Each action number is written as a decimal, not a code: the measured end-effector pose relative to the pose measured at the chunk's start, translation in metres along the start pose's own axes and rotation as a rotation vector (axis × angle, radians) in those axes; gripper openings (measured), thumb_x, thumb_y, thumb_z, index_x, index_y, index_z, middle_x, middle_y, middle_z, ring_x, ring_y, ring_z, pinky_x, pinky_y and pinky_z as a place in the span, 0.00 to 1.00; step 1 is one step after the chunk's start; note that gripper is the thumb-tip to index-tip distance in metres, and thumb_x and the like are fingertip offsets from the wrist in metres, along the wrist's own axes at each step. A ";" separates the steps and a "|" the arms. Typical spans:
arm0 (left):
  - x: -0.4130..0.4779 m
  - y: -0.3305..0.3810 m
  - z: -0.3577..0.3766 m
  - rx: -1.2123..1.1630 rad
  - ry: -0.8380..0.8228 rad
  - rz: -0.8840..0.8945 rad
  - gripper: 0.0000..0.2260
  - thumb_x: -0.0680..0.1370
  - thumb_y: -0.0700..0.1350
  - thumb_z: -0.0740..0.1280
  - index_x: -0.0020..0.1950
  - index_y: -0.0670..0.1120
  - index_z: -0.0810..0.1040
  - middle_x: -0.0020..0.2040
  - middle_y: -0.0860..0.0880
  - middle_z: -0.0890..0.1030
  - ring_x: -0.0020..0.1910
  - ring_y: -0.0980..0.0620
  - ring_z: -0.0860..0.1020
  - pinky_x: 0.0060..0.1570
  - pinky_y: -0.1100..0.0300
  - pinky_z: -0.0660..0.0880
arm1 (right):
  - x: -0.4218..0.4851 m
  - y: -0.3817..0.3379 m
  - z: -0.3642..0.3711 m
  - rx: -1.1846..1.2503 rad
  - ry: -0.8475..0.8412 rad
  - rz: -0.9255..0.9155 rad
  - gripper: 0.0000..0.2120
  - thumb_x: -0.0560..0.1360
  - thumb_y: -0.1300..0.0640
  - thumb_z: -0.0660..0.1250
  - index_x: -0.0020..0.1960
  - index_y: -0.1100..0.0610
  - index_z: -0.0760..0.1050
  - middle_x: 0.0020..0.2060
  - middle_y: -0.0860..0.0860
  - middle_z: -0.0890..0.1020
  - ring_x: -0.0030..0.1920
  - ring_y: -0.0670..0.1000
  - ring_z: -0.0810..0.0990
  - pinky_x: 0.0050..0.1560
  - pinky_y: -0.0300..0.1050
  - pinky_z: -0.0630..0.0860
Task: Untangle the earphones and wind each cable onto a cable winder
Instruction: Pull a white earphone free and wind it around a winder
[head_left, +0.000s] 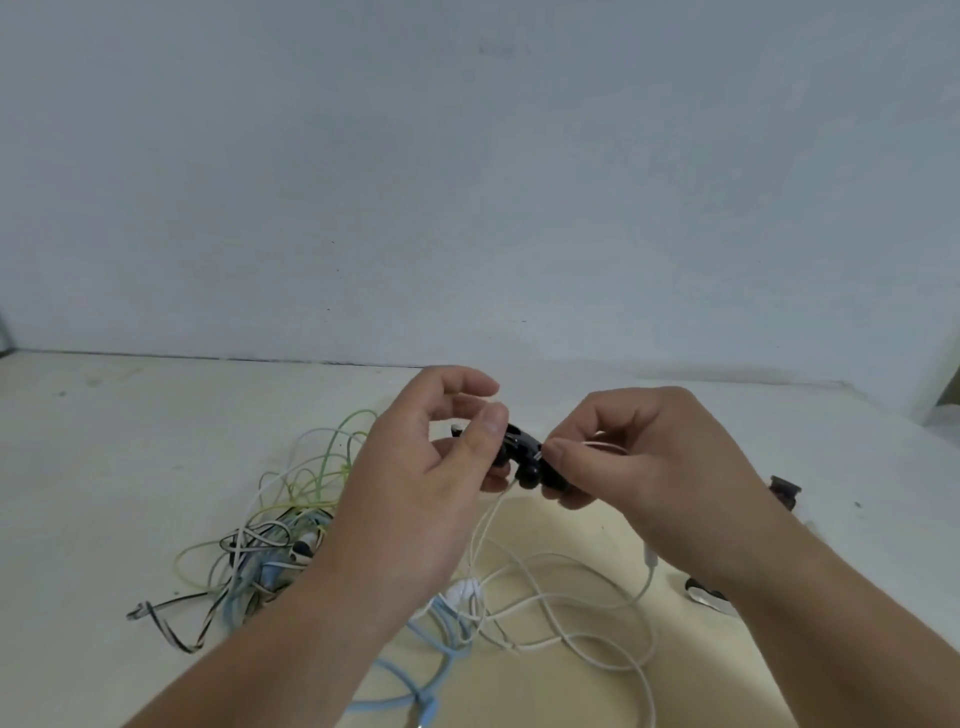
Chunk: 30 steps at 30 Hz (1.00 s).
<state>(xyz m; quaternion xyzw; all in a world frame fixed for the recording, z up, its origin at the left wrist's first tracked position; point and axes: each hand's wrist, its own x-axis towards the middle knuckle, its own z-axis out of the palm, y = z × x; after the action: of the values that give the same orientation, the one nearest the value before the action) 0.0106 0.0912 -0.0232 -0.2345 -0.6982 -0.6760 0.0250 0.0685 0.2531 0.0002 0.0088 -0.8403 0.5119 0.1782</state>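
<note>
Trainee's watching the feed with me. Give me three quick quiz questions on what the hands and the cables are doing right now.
1. True or false: the left hand and right hand hold a black winder between them.
2. What colour is the cable hanging from that winder? A white, B green, C blue.
3. Fill in: the tangled pile lies on the person's ____ side.

Key: 1 true; 2 A; 3 left.
</note>
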 end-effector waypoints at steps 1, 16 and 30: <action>-0.001 0.000 -0.001 0.016 -0.023 0.005 0.07 0.76 0.48 0.70 0.52 0.57 0.78 0.47 0.57 0.83 0.40 0.54 0.85 0.42 0.66 0.79 | 0.000 0.000 0.000 0.002 0.028 0.001 0.07 0.73 0.61 0.72 0.37 0.60 0.82 0.31 0.53 0.85 0.33 0.51 0.84 0.38 0.39 0.79; 0.003 -0.003 -0.007 0.148 -0.143 0.135 0.10 0.65 0.41 0.74 0.42 0.51 0.80 0.41 0.50 0.84 0.39 0.49 0.84 0.45 0.55 0.82 | 0.000 -0.003 -0.003 0.127 0.105 -0.017 0.07 0.75 0.59 0.70 0.40 0.60 0.82 0.35 0.54 0.86 0.39 0.52 0.85 0.39 0.40 0.81; 0.013 0.004 -0.023 0.104 -0.085 0.070 0.09 0.67 0.39 0.76 0.40 0.51 0.80 0.38 0.43 0.85 0.30 0.46 0.78 0.32 0.66 0.71 | 0.013 0.017 -0.049 0.459 0.872 0.211 0.10 0.78 0.53 0.67 0.38 0.52 0.78 0.32 0.48 0.78 0.26 0.48 0.74 0.33 0.43 0.74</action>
<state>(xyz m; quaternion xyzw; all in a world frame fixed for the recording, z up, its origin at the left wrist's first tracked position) -0.0057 0.0725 -0.0126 -0.2857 -0.7242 -0.6269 0.0309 0.0675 0.3054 0.0099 -0.2519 -0.5496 0.6549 0.4534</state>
